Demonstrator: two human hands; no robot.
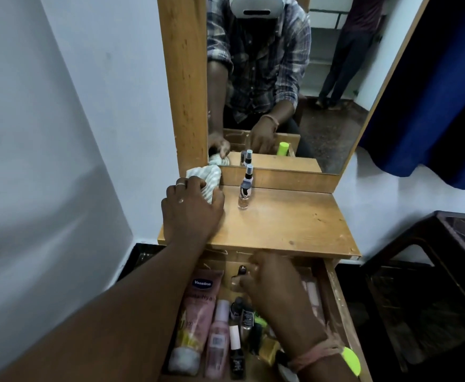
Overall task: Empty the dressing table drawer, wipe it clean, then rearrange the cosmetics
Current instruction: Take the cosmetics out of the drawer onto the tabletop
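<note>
At lower centre, my right hand (269, 285) pinches a small dark-capped bottle (241, 274) in the open wooden drawer (336, 293), best lifted straight up, while my left hand (191, 208) grips the striped white cloth (206, 177) on the table (289, 224).

Single head view, close above, facing down onto dressing table (281, 224).

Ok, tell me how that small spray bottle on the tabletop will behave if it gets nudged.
The spray bottle stands upright, tall and narrow on a small base, so it would probably tip rather than slide. Its clear body looks hard and smooth, likely slippery. Once down, its round shape may roll across the tabletop.
</note>
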